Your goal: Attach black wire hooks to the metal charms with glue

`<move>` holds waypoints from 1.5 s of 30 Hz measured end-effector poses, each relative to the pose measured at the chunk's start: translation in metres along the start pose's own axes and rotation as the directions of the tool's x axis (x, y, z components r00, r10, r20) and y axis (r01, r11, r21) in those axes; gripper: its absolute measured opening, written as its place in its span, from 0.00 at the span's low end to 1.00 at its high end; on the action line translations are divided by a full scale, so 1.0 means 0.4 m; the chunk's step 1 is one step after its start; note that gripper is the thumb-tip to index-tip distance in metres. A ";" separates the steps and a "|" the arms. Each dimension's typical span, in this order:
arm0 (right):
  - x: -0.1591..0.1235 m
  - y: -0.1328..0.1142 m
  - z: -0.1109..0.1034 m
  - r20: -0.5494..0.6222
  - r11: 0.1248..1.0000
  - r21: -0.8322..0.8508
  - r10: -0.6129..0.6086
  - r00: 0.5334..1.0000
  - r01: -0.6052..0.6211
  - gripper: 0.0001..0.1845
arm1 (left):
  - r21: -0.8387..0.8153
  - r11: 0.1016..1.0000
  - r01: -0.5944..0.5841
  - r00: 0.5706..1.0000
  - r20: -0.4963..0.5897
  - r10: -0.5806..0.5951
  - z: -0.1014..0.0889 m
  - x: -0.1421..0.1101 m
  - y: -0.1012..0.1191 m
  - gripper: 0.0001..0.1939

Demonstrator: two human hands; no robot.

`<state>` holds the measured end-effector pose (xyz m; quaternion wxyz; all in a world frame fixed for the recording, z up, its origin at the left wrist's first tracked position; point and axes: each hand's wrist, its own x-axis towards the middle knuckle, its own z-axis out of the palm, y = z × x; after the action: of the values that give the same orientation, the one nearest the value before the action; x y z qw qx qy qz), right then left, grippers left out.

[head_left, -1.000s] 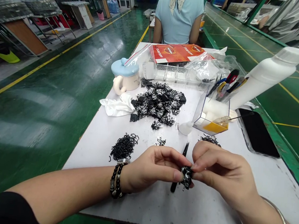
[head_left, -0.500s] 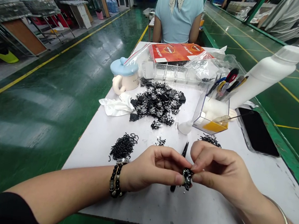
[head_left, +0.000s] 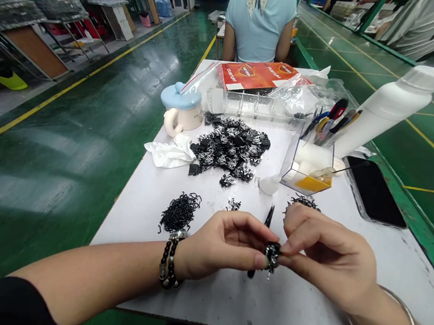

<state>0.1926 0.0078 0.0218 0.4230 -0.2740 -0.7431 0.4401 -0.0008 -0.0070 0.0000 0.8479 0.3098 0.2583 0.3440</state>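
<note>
My left hand is closed, pinching a small black-and-silver part between thumb and fingertips. From the right, my right hand meets that part's edge with its thumb and forefinger pressed together; whatever sits between those fingertips is too small to make out. Under the hands lie black tweezers, partly hidden. A pile of short bent black pieces is left of my left hand, and another such pile shows behind my right hand. A few silver pieces lie beyond my left hand.
Farther back on the white table is a heap of black-and-silver parts. Around it stand a lidded mug, crumpled tissue, a clear tool box, a white bottle and a phone. A person sits ahead.
My right hand has shifted slightly, its thumb now straighter and its fingertips a little farther right along the part's edge. My left hand stays in place with the part.
</note>
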 end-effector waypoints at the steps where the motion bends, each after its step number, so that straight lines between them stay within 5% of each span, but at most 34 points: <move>1: 0.000 0.001 0.000 0.004 1.000 0.012 0.004 1.000 -0.004 0.08 | 0.005 1.000 -0.003 1.000 0.004 0.003 0.000 0.000 0.001 0.15; 17: 0.001 0.025 0.007 0.108 0.907 0.353 0.204 0.973 -0.229 0.06 | 0.055 0.996 -0.074 0.996 0.060 0.070 0.003 -0.004 0.007 0.14; 29: 0.004 0.000 -0.022 0.121 0.985 -0.074 -0.144 0.982 0.154 0.06 | 0.020 1.000 -0.023 0.995 0.099 0.020 0.000 -0.005 0.000 0.14; 45: 0.009 -0.014 -0.027 0.161 0.892 -0.310 -0.292 0.943 0.329 0.08 | -0.024 1.000 0.017 0.997 0.081 -0.015 -0.001 -0.004 -0.001 0.14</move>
<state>0.1999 0.0125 0.0307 0.3937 -0.1945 -0.8631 0.2495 -0.0018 -0.0084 -0.0003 0.8640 0.3110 0.2221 0.3278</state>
